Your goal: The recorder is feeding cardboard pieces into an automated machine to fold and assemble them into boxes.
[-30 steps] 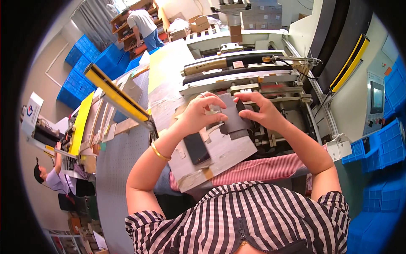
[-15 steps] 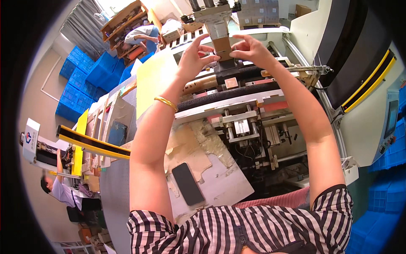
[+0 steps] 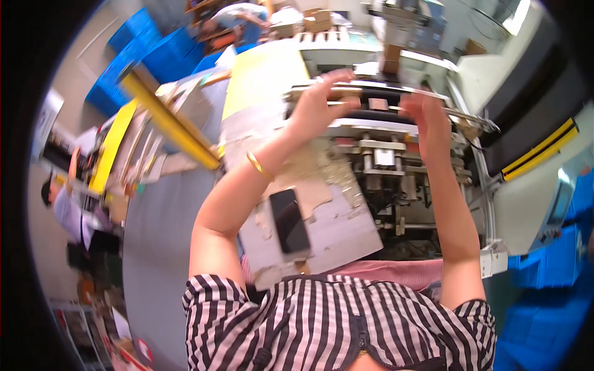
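My left hand [image 3: 318,110] is raised over the machine's near rollers, fingers and thumb spread with nothing between them. On the other side, my right hand [image 3: 427,114] is blurred by motion; its fingers look loosely stretched out and hold nothing I can see. Between the hands lies a small pale square block [image 3: 378,104] on the dark roller bar. Beyond them, a brown cardboard piece [image 3: 391,59] sits upright beneath the machine's upper head [image 3: 405,31], apart from both hands.
A black phone [image 3: 289,221] lies on a worn board [image 3: 346,238] before me. Yellow sheets [image 3: 263,77] are stacked to the left, near a yellow-and-black bar [image 3: 170,117]. Blue crates [image 3: 544,260] stand at right. One person bends at the back; another works at far left.
Both hands have come away from the brown cardboard piece and drawn back toward me, the right one also moving rightward. The whole view has shifted, so the machine appears farther right.
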The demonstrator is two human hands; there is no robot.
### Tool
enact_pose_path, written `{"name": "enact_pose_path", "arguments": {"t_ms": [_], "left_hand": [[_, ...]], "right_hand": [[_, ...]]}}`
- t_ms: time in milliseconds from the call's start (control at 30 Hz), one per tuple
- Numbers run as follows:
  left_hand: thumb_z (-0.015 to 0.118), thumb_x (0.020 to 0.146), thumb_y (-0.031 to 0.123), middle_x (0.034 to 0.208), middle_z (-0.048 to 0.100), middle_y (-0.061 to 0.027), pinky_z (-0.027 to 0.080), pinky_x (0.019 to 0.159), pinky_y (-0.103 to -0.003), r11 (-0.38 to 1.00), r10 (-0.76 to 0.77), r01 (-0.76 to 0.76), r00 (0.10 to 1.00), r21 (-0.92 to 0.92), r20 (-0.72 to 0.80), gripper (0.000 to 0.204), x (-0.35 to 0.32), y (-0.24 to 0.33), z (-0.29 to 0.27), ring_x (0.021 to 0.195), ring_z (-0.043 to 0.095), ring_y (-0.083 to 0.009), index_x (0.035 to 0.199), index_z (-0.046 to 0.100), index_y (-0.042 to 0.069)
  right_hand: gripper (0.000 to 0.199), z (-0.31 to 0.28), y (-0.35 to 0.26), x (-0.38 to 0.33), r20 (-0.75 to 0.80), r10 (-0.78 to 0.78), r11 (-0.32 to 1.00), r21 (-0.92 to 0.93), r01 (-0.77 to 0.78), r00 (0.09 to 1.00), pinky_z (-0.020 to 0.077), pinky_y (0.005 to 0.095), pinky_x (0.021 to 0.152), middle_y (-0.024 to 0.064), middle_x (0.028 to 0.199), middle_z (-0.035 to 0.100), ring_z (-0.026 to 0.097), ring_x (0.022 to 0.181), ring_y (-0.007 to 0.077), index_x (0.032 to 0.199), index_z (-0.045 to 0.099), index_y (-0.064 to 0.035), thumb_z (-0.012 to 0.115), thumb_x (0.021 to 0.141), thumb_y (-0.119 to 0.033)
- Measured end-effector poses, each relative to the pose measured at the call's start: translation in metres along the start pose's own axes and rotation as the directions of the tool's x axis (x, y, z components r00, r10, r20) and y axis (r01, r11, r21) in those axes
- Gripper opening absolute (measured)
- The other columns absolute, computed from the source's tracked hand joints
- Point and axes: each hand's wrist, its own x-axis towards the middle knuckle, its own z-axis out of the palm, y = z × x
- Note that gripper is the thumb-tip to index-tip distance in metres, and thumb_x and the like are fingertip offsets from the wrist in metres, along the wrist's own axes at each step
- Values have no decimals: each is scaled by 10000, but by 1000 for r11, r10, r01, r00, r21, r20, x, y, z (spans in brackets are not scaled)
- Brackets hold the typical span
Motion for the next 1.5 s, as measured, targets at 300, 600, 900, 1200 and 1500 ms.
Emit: {"name": "enact_pose_path", "arguments": {"t_ms": [300, 600, 900, 1200, 1500], "left_hand": [[636, 905, 149, 834, 712, -63, 510, 743, -251, 835, -417, 541, 739, 99, -530, 168, -382, -13, -189, 779, 645, -101, 947, 702, 0], [578, 768, 158, 887, 692, -185, 516, 740, -421, -332, -192, 824, -536, -460, -822, 165, -961, 58, -291, 857, 674, -318, 824, 693, 53], [582, 846, 71, 1127, 547, -178, 527, 838, -462, -671, 114, 540, -602, -508, -790, 293, -1061, 182, -295, 999, 608, -382, 1136, 568, 113], [596, 854, 135, 1019, 682, -161, 536, 788, -460, -707, -216, 589, -708, -392, -673, 157, -1142, 177, -307, 918, 654, -359, 910, 704, 37], [686, 839, 155, 836, 700, -159, 562, 656, -373, -449, -402, 800, -578, -397, -710, 184, -1089, 139, -328, 722, 682, -253, 884, 720, -20]], "right_hand": [[289, 113, 46, -230, 375, 525, 849, -165, -503, 764, 502, 312, 732, 138, 872, 672, 631, 763, 183, 1042, 626, 53, 487, 998, -197], [314, 343, 88, -262, 716, 515, 807, -219, -548, 472, 510, 311, 755, 131, 885, 686, 641, 781, 180, 1047, 631, 45, 524, 986, -244], [264, 508, 112, -304, 836, 543, 774, -460, -436, 81, 506, 273, 800, 100, 957, 679, 639, 865, 138, 1100, 629, 36, 548, 977, -182], [281, 535, 105, -315, 817, 577, 772, -545, -326, 0, 504, 252, 778, 76, 958, 687, 640, 867, 116, 1127, 632, 7, 549, 976, -215], [302, 430, 86, -302, 809, 582, 812, -574, -106, 76, 514, 270, 780, 56, 926, 703, 659, 837, 121, 1117, 648, -20, 566, 969, -270]]}}
